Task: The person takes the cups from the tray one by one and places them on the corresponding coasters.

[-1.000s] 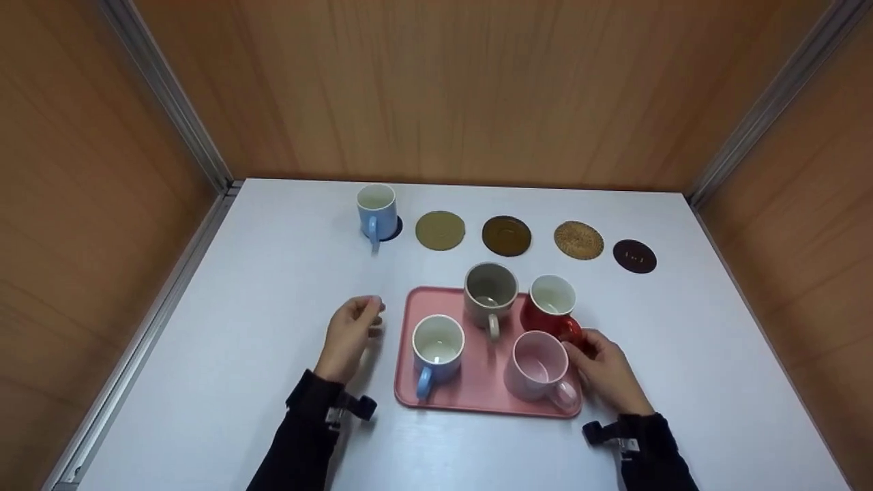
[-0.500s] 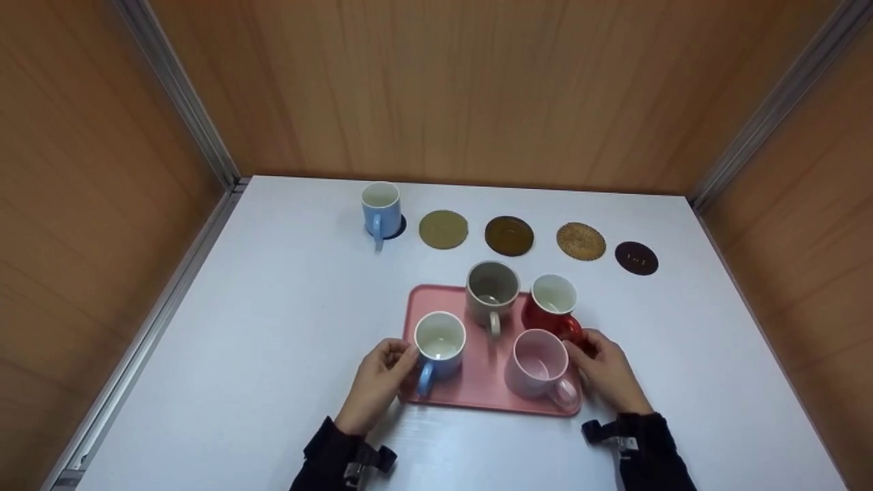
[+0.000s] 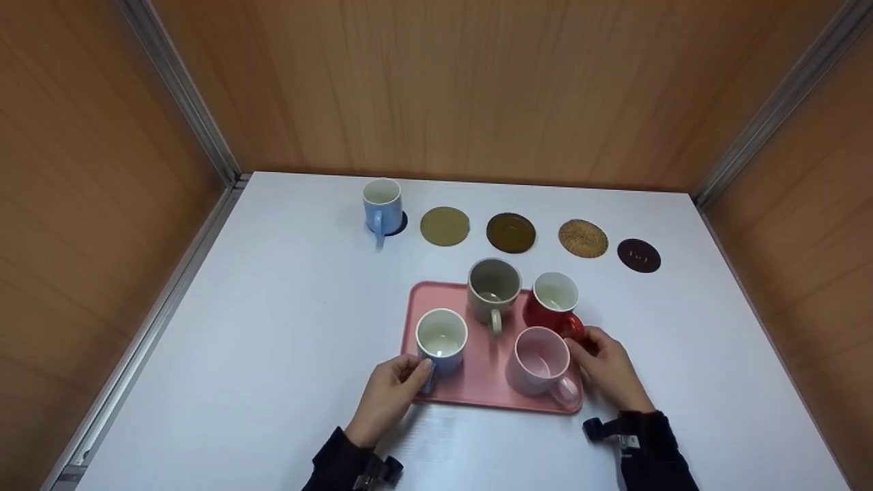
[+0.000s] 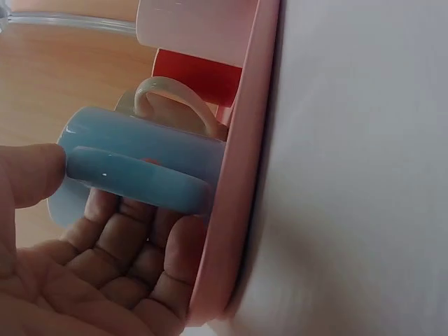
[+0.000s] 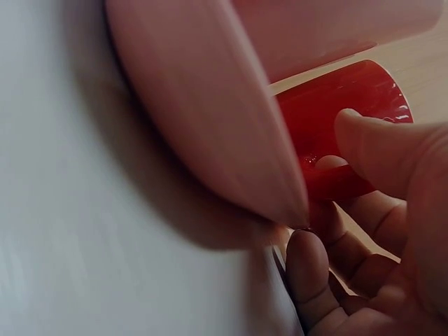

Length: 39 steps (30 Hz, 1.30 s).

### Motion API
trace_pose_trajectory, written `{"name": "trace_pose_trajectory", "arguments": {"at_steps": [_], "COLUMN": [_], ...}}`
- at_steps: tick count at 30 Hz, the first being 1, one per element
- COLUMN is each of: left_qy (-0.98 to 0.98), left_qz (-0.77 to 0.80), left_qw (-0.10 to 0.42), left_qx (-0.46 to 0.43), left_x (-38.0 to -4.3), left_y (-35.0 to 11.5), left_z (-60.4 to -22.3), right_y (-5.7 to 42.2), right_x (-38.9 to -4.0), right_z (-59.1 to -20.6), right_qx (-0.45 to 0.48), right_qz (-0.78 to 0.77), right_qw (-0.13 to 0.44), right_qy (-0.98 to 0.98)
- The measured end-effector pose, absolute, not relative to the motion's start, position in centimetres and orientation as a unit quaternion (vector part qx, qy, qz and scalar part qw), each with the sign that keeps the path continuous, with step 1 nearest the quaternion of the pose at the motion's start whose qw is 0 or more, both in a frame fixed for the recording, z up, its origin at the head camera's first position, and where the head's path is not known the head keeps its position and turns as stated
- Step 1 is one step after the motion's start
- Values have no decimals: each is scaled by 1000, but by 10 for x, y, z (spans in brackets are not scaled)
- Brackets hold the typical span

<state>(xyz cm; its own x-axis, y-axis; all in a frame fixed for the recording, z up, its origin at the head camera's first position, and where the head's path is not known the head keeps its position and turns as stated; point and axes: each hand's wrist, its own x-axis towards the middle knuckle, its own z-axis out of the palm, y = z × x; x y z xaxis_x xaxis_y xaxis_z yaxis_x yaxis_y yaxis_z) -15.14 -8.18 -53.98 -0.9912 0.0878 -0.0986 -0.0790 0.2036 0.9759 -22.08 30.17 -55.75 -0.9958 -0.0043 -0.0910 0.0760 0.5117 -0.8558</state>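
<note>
My left hand [image 3: 387, 395] is at the handle of a light blue mug [image 3: 448, 366] on the near left of a pink tray [image 3: 477, 387]. In the left wrist view the thumb presses the handle [image 4: 140, 178], and curled fingers lie behind it. On the tray's right side my right hand [image 3: 609, 372] pinches the handle of a red mug [image 3: 537, 314]; in the right wrist view the thumb lies against the red mug [image 5: 315, 105]. A pink mug [image 3: 526, 378] stands in front of the red one. Beside them, toward the back, is a grey mug [image 3: 479, 307]. All are upright.
Behind the tray runs a row of round coasters: olive [image 3: 445, 226], brown [image 3: 511, 232], woven tan [image 3: 583, 238] and dark with small marks [image 3: 639, 255]. Another blue mug [image 3: 384, 218] stands on a dark coaster [image 3: 403, 221] at the left end. Wooden panels [image 3: 436, 88] enclose the table.
My left hand has come from left of the tray, toward me and rightward, onto the near blue mug's handle. The right hand stays at the red mug; the mugs keep their places.
</note>
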Motion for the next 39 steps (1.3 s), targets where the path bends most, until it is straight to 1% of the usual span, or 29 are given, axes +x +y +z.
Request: {"name": "trace_pose_trajectory", "arguments": {"at_steps": [6,22,39], "left_qy": [794,782,773], "left_qz": [602,619,629], "left_qw": [76,70,77], "left_qx": [35,29,34], "left_x": [-152,-151,-150], "left_y": [-80,-77,-75], "left_z": [-545,-546,-548], "right_y": [301,301,301], "right_x": [-221,-221,-219], "right_z": [-557,-557,-557], "right_qx": [23,20,22], "right_qz": [-498,-501,-505], "right_qw": [40,38,41], "right_qy": [866,864,862]}}
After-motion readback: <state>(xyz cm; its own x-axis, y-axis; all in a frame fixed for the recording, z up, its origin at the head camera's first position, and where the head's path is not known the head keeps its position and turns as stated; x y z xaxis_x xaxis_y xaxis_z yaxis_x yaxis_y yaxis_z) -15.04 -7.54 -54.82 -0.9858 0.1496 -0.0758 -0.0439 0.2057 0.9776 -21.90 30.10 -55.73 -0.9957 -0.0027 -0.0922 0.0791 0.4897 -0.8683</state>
